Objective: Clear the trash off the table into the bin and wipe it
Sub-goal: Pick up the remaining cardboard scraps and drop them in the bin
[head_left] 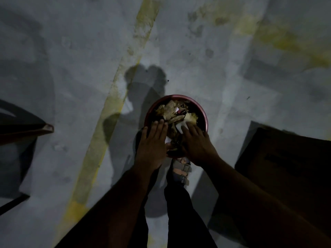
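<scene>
- Round red plastic bin [204,116] on grey concrete floor [71,68], centre, holding crumpled brown-and-white paper trash [172,109].
- My left hand [152,145]: fingers straight, flat over near rim.
- My right hand [197,145]: spread, palm down on trash.

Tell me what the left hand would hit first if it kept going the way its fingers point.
Probably the trash heaped in the red bin. The left hand lies flat, fingers pointing over the near rim toward the pile. Depth is unclear; it may be well above it.
</scene>
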Demonstrator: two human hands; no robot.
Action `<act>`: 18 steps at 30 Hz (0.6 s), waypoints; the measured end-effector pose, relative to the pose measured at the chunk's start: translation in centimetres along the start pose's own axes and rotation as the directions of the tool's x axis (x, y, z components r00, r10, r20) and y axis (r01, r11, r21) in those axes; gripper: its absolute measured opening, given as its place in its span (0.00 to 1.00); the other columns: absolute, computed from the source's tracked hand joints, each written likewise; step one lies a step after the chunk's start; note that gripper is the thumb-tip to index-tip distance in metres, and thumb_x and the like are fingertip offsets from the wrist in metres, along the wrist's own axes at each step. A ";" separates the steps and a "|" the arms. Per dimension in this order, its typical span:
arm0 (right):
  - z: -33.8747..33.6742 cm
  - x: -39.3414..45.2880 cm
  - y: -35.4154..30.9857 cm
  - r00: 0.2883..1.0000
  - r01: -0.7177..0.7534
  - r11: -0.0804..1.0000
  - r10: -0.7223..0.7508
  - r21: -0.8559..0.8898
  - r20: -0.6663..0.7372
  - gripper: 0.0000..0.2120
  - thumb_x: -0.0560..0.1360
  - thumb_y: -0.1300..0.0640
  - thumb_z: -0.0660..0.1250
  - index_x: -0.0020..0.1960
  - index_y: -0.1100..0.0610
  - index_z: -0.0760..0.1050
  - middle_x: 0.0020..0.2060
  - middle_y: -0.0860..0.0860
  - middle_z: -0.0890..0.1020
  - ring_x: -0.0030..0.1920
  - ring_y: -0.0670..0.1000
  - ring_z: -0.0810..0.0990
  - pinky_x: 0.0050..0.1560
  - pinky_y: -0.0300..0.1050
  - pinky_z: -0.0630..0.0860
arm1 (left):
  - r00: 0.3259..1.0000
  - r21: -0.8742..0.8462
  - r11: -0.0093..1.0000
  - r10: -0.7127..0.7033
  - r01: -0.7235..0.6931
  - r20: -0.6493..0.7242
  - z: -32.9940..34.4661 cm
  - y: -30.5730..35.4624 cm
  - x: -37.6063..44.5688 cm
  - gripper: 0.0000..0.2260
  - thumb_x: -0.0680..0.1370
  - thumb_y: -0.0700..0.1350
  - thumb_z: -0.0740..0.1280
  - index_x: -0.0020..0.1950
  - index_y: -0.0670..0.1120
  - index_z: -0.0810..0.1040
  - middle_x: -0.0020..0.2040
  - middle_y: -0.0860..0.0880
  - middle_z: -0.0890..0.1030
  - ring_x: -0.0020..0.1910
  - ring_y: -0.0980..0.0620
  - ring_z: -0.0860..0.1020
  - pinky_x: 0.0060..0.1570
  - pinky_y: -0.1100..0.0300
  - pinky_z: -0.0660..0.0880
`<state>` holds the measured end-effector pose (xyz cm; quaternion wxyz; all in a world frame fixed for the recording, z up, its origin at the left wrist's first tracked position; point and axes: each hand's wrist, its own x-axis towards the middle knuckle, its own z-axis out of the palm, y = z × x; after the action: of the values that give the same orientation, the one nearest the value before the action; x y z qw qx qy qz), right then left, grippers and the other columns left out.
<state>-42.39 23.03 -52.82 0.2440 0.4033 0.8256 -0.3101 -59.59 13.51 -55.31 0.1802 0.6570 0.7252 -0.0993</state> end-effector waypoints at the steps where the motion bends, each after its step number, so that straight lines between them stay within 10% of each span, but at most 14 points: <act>1: -1.0 -1.3 -0.4 1.000 -0.010 1.000 0.009 -0.018 -0.028 0.34 0.81 0.40 0.56 0.81 0.54 0.53 0.81 0.57 0.54 0.81 0.60 0.54 0.76 0.63 0.61 | 1.000 -0.001 1.000 0.001 -0.001 -0.026 -1.8 0.1 -0.6 0.31 0.80 0.58 0.49 0.81 0.43 0.60 0.80 0.43 0.62 0.79 0.44 0.61 0.73 0.41 0.62; 7: -8.2 -9.3 -5.1 0.986 -0.083 0.996 0.088 0.039 -0.140 0.39 0.78 0.36 0.38 0.82 0.56 0.52 0.82 0.57 0.53 0.82 0.57 0.50 0.77 0.67 0.54 | 0.984 0.047 0.989 0.143 -0.139 -0.103 -13.1 0.5 -3.7 0.32 0.80 0.57 0.65 0.78 0.42 0.65 0.78 0.42 0.66 0.77 0.44 0.64 0.72 0.46 0.64; 18: -17.9 -27.4 -16.8 0.908 -0.149 0.987 0.163 0.068 -0.386 0.36 0.79 0.39 0.38 0.83 0.54 0.52 0.82 0.53 0.52 0.82 0.54 0.47 0.78 0.66 0.50 | 0.904 0.162 0.919 0.386 -0.359 -0.184 -33.4 1.4 -16.7 0.32 0.81 0.58 0.55 0.81 0.43 0.57 0.82 0.44 0.57 0.81 0.46 0.56 0.78 0.47 0.55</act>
<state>-43.63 13.52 -17.29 0.0911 0.5261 0.8169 -0.2183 -61.40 11.07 -18.10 0.0762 0.8002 0.5936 -0.0372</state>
